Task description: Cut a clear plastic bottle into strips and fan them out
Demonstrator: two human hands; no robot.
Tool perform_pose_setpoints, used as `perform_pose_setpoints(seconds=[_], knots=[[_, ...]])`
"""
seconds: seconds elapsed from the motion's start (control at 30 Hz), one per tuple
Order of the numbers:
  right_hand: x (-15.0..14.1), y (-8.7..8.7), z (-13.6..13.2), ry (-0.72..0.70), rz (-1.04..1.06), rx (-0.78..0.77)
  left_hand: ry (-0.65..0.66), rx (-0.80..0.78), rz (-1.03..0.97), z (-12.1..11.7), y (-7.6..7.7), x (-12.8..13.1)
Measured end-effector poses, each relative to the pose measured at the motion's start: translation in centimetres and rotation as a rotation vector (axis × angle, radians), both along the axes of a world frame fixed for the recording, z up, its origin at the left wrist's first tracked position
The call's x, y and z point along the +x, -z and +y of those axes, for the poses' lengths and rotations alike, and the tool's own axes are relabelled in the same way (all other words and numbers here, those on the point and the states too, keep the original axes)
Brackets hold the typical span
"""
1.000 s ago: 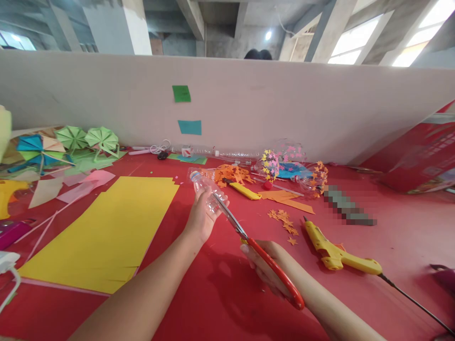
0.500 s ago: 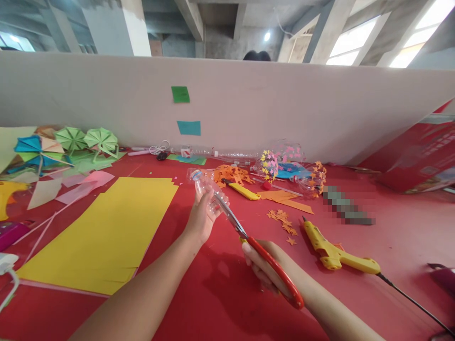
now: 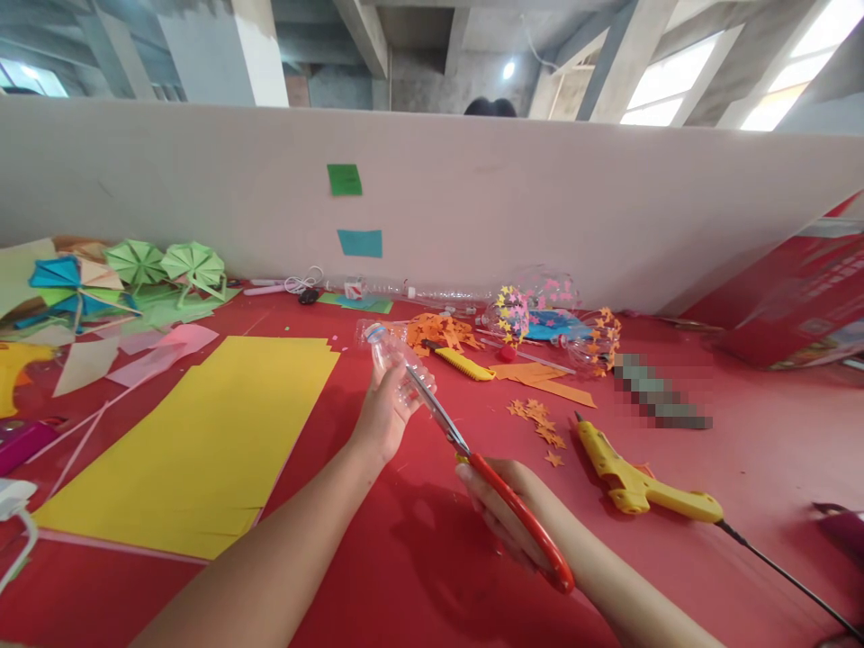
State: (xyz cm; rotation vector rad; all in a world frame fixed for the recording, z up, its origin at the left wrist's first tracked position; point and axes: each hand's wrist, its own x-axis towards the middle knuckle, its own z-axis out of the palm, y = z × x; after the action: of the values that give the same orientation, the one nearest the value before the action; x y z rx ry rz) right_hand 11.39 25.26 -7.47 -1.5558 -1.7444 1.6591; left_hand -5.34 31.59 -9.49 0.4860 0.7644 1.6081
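My left hand (image 3: 383,409) is closed around a clear plastic bottle (image 3: 384,346), its neck tilted up and to the left. Red-handled scissors (image 3: 442,416) are gripped in my right hand (image 3: 517,513). Their blades reach up to the bottle and touch its cut lower part beside my left fingers; whether the tips are inside the plastic I cannot make out. Just beyond the bottle lie a pile of orange paper scraps (image 3: 442,331) and a yellow utility knife (image 3: 463,363).
Yellow paper sheets (image 3: 195,441) lie left on the red table (image 3: 405,576). Orange paper stars (image 3: 536,416) and a corded yellow glue gun (image 3: 621,472) are at right. Star-covered bottle pieces (image 3: 598,337) and folded paper umbrellas (image 3: 193,263) stand along the white partition (image 3: 540,198).
The scissors' red handle has shifted very slightly down. Otherwise the hands, bottle and table things look the same.
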Motion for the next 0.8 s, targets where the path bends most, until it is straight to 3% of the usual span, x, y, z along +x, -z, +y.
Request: perform_pose_setpoints(seconds=[0.23, 0.8], knots=[[0.27, 0.77, 0.02, -0.032, 0.150, 0.027, 0.011, 0.008, 0.007, 0.06, 0.13, -0.08], [0.49, 0.11, -0.04, -0.055, 0.147, 0.010, -0.008, 0.053, 0.067, 0.11, -0.07, -0.43]])
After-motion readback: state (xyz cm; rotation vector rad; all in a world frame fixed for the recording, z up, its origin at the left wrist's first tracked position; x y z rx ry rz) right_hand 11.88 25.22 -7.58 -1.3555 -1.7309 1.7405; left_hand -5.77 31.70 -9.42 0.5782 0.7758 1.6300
